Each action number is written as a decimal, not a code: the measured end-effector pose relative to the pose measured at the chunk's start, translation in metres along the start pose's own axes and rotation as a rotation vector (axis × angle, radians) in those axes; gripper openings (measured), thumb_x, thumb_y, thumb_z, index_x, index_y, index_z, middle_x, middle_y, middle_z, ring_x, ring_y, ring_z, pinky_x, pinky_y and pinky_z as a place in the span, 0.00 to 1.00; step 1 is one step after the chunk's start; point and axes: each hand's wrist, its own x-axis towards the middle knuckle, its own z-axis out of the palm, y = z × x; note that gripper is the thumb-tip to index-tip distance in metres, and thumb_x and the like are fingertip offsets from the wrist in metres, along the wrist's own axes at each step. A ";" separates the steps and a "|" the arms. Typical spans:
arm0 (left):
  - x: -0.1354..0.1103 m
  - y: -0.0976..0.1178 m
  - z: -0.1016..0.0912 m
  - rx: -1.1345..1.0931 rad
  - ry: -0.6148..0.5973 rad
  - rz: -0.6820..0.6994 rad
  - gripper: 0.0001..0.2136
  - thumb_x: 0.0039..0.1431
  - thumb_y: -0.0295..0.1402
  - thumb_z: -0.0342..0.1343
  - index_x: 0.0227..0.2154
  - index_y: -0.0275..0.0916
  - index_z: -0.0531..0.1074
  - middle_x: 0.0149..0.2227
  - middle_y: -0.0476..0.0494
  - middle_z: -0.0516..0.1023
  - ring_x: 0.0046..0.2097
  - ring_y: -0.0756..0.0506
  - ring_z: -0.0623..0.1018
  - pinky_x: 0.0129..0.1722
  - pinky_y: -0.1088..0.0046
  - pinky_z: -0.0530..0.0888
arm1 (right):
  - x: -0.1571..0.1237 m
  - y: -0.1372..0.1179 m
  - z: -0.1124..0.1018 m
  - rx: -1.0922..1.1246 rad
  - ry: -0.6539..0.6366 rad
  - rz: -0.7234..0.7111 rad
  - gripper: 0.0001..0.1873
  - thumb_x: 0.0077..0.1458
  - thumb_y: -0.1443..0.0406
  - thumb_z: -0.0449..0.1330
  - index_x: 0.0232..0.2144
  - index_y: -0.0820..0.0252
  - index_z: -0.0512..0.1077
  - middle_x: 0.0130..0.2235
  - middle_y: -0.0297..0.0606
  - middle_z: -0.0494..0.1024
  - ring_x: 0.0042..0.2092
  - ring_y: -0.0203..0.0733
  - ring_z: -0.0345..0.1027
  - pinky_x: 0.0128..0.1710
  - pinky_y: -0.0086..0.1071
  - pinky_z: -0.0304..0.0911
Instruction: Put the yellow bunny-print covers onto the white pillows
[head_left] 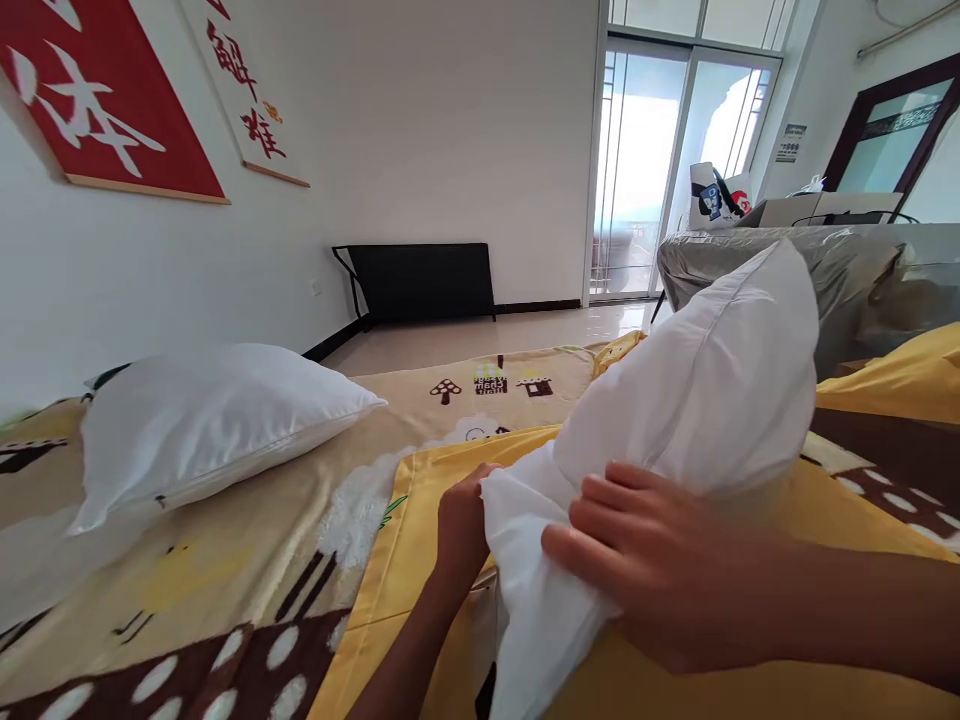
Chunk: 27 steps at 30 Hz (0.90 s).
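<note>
A white pillow [705, 390] in a loose white pillowcase stands tilted on the bed, right of the middle. My left hand [461, 520] is closed on the open end of the pillowcase [525, 560], fingers tucked into the cloth. My right hand [660, 570] lies over the pillow's lower part, fingers together and pressing on the fabric. A second white pillow [210, 420] lies flat at the left, apart from both hands.
The bed carries a patterned beige and brown sheet [247, 580] and a yellow quilt [892, 385]. A black folded frame [420, 280] leans on the far wall. A grey covered sofa [862, 265] stands at the right, glass doors [660, 160] behind.
</note>
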 end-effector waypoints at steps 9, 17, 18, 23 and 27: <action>0.009 -0.017 0.000 0.193 -0.063 0.092 0.10 0.50 0.29 0.46 0.28 0.38 0.73 0.33 0.41 0.75 0.36 0.43 0.73 0.36 0.69 0.65 | -0.031 -0.007 0.093 -0.191 0.108 -0.144 0.12 0.58 0.73 0.50 0.44 0.63 0.68 0.29 0.36 0.71 0.29 0.38 0.60 0.32 0.36 0.51; 0.015 -0.040 0.004 0.117 -0.147 0.103 0.15 0.51 0.34 0.46 0.35 0.38 0.77 0.41 0.40 0.77 0.43 0.41 0.73 0.44 0.67 0.68 | -0.026 -0.011 0.141 -0.038 0.043 -0.074 0.17 0.58 0.67 0.51 0.50 0.63 0.63 0.35 0.38 0.73 0.36 0.40 0.63 0.39 0.37 0.53; 0.015 -0.041 0.004 0.116 -0.146 0.101 0.16 0.52 0.35 0.45 0.36 0.38 0.77 0.42 0.39 0.77 0.44 0.41 0.73 0.45 0.66 0.68 | -0.025 -0.012 0.143 -0.036 0.051 -0.060 0.18 0.58 0.68 0.51 0.51 0.64 0.63 0.35 0.38 0.73 0.37 0.40 0.63 0.40 0.37 0.53; 0.013 -0.042 0.006 0.121 -0.155 0.098 0.15 0.51 0.33 0.46 0.34 0.39 0.78 0.44 0.38 0.76 0.47 0.40 0.72 0.48 0.63 0.67 | -0.022 -0.008 0.146 -0.091 0.105 -0.046 0.18 0.58 0.72 0.50 0.51 0.61 0.63 0.35 0.36 0.72 0.38 0.40 0.64 0.42 0.36 0.54; 0.012 -0.041 0.008 0.130 -0.153 0.109 0.14 0.51 0.32 0.47 0.33 0.40 0.78 0.45 0.38 0.76 0.47 0.38 0.72 0.48 0.60 0.67 | -0.021 0.003 0.149 -0.168 0.127 -0.093 0.16 0.61 0.72 0.49 0.50 0.61 0.65 0.32 0.35 0.72 0.35 0.38 0.64 0.38 0.35 0.55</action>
